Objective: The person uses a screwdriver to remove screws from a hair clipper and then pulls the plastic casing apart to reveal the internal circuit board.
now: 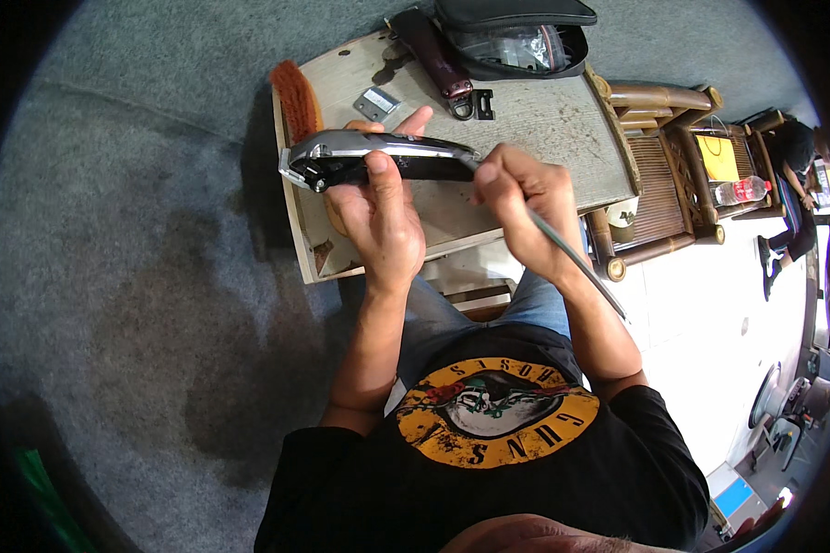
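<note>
A black and chrome hair clipper (424,166) lies lengthwise across my left hand (385,217), its blade end pointing left. The thumb presses its near side and the fingers wrap behind it. My right hand (530,198) is closed at the clipper's tail end, round a grey cord (576,261) that runs down along the right forearm. Beyond the hands, on the worn table (544,115), lie a small metal clipper blade (376,104), a dark red clipper (426,51) with its head end toward me, and a small black notched part (484,104).
An orange-bristled brush (297,100) lies at the table's left edge. An unzipped black case (521,69) with plastic packets stands at the back. To the right are bamboo chairs (650,170), a bottle with a red label (742,191), a yellow packet (717,158) and a seated person (793,175).
</note>
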`<action>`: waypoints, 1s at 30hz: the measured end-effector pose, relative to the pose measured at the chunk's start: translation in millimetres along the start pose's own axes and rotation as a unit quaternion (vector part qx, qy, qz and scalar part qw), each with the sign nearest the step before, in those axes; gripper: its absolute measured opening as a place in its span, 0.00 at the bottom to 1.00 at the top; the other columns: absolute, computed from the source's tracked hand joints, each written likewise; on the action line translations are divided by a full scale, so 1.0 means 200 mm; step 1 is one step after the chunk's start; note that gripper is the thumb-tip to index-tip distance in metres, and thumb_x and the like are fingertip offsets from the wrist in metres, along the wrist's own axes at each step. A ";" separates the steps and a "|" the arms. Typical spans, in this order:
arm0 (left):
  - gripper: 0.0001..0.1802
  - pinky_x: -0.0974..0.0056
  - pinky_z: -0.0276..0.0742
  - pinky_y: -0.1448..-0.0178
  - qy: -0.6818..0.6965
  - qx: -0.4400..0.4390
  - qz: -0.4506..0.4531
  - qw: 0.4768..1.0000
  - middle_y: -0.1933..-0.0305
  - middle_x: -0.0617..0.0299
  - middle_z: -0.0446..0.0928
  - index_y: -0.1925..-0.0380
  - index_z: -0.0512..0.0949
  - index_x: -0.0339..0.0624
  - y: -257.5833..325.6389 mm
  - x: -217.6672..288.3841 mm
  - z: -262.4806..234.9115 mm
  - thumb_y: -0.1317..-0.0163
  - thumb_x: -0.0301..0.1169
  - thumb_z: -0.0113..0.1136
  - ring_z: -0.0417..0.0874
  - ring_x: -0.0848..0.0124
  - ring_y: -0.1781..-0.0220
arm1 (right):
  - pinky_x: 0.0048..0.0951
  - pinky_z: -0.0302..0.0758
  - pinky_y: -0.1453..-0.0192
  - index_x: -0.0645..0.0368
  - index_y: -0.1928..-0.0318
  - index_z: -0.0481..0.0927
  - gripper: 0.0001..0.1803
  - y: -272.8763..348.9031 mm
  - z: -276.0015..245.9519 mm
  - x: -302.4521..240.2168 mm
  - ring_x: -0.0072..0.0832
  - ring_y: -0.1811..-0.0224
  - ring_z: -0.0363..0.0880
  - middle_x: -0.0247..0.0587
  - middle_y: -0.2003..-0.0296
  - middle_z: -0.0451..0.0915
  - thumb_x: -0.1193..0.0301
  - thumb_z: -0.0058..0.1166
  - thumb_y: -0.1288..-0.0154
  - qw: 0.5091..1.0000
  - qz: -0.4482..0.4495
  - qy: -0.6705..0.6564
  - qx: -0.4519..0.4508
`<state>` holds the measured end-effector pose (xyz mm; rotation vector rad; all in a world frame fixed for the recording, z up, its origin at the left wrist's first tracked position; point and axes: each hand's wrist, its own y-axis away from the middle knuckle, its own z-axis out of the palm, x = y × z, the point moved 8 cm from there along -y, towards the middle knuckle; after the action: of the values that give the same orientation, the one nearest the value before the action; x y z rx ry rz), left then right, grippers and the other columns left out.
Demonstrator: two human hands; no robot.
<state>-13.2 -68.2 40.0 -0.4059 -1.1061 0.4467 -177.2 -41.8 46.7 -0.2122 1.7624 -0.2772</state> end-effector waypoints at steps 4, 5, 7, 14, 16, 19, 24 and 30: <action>0.24 0.53 0.82 0.34 -0.009 0.008 0.001 1.000 0.41 0.44 0.69 0.44 0.62 0.24 0.00 0.01 0.01 0.19 0.40 0.48 0.83 0.45 0.38 | 0.27 0.67 0.76 0.63 0.72 0.80 0.15 0.00 0.07 -0.02 0.17 0.80 0.65 0.38 0.84 0.73 0.65 0.60 0.31 0.999 -0.016 -0.008 -0.032; 0.24 0.53 0.82 0.35 -0.010 0.010 0.000 1.000 0.41 0.44 0.68 0.44 0.62 0.24 0.00 0.02 0.01 0.19 0.40 0.48 0.82 0.44 0.38 | 0.27 0.66 0.76 0.63 0.72 0.80 0.15 0.00 0.08 -0.02 0.17 0.80 0.65 0.38 0.85 0.72 0.66 0.60 0.31 0.999 -0.017 -0.010 -0.032; 0.24 0.53 0.82 0.35 -0.020 0.001 -0.009 1.000 0.41 0.44 0.69 0.44 0.62 0.23 0.00 0.02 0.02 0.19 0.40 0.48 0.82 0.44 0.38 | 0.27 0.66 0.76 0.63 0.73 0.80 0.16 0.00 0.09 -0.01 0.16 0.80 0.65 0.38 0.85 0.72 0.66 0.61 0.31 0.999 -0.017 -0.012 -0.031; 0.24 0.56 0.82 0.36 -0.020 -0.024 -0.007 0.999 0.41 0.46 0.69 0.42 0.61 0.25 0.00 0.02 0.02 0.19 0.40 0.48 0.81 0.44 0.36 | 0.27 0.67 0.75 0.64 0.74 0.81 0.17 -0.02 0.12 -0.02 0.15 0.80 0.67 0.37 0.84 0.75 0.65 0.58 0.29 0.997 0.034 -0.039 -0.053; 0.24 0.56 0.81 0.36 -0.014 -0.013 0.001 1.000 0.41 0.47 0.69 0.42 0.61 0.26 0.00 0.02 0.01 0.19 0.39 0.49 0.81 0.44 0.36 | 0.27 0.67 0.75 0.64 0.74 0.81 0.18 -0.02 0.12 -0.04 0.16 0.80 0.67 0.37 0.83 0.76 0.65 0.57 0.28 0.996 0.044 -0.052 -0.058; 0.24 0.56 0.80 0.35 -0.009 -0.013 -0.007 1.000 0.41 0.49 0.68 0.41 0.60 0.26 0.00 0.02 0.02 0.20 0.38 0.50 0.80 0.44 0.35 | 0.29 0.68 0.75 0.64 0.74 0.82 0.18 -0.03 0.12 -0.02 0.17 0.80 0.69 0.36 0.83 0.76 0.66 0.56 0.28 0.993 0.077 -0.064 -0.067; 0.24 0.41 0.78 0.26 -0.016 -0.038 -0.016 0.999 0.41 0.55 0.66 0.37 0.55 0.38 0.00 0.01 0.02 0.21 0.39 0.52 0.79 0.44 0.34 | 0.34 0.69 0.75 0.66 0.74 0.78 0.19 -0.01 0.13 0.00 0.27 0.83 0.71 0.45 0.84 0.74 0.66 0.55 0.27 0.998 0.041 -0.024 -0.048; 0.24 0.45 0.82 0.29 -0.049 -0.044 -0.022 0.998 0.42 0.54 0.66 0.38 0.55 0.36 0.00 0.00 0.01 0.21 0.39 0.51 0.80 0.45 0.36 | 0.37 0.71 0.74 0.67 0.72 0.76 0.18 0.00 0.13 -0.08 0.37 0.83 0.74 0.50 0.82 0.74 0.67 0.54 0.25 0.997 -0.055 0.033 -0.032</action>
<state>-15.7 -67.8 40.5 -0.4400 -1.2296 0.3840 -147.8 -39.3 56.1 -0.3501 1.8299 -0.3096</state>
